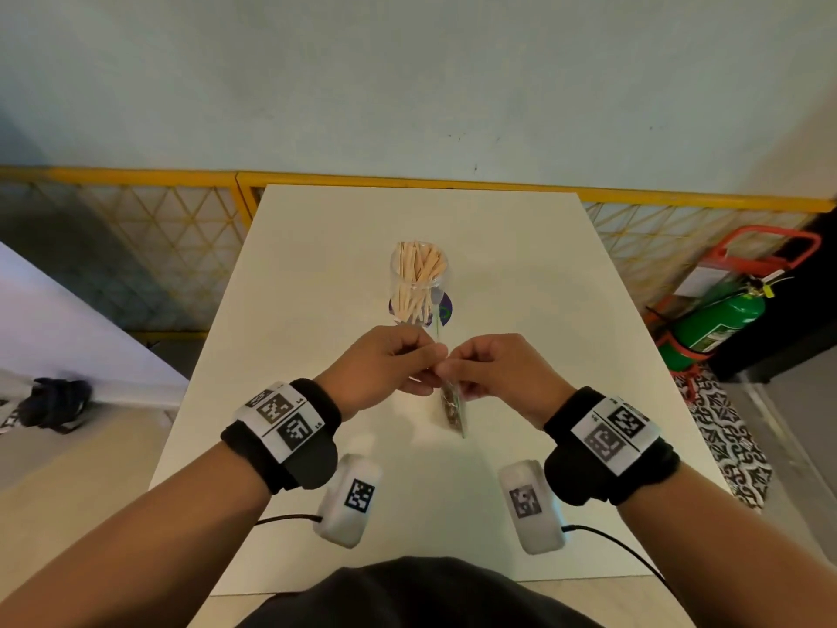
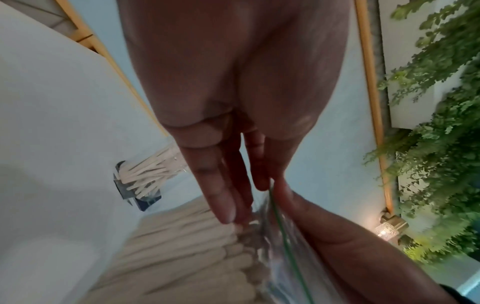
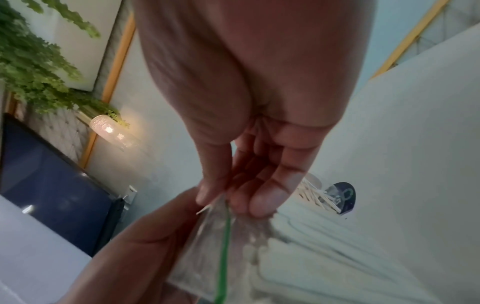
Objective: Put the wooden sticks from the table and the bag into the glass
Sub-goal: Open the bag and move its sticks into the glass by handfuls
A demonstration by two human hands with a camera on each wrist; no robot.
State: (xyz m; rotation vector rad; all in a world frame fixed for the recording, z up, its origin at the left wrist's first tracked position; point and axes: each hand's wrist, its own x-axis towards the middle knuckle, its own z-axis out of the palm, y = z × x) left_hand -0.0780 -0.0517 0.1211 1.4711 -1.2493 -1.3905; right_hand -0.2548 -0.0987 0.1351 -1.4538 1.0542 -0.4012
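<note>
A clear glass (image 1: 419, 283) full of pale wooden sticks stands on a dark round coaster at mid-table; it also shows as the glass (image 2: 145, 176) and the glass (image 3: 317, 195) in the wrist views. Just in front of it, my left hand (image 1: 430, 369) and right hand (image 1: 454, 371) meet and pinch the top of a clear zip bag (image 1: 452, 410) with a green strip. The bag hangs down between them toward the white table (image 1: 543, 310). Wooden sticks (image 2: 187, 257) lie packed inside the bag (image 2: 272, 236). The right wrist view shows thumb and fingers pinching the bag (image 3: 218, 246).
Two white tagged devices (image 1: 348, 500) (image 1: 532, 505) with black cables lie on the table near its front edge. A green fire extinguisher (image 1: 715, 319) stands on the floor to the right. A yellow mesh fence (image 1: 181, 247) runs behind the table.
</note>
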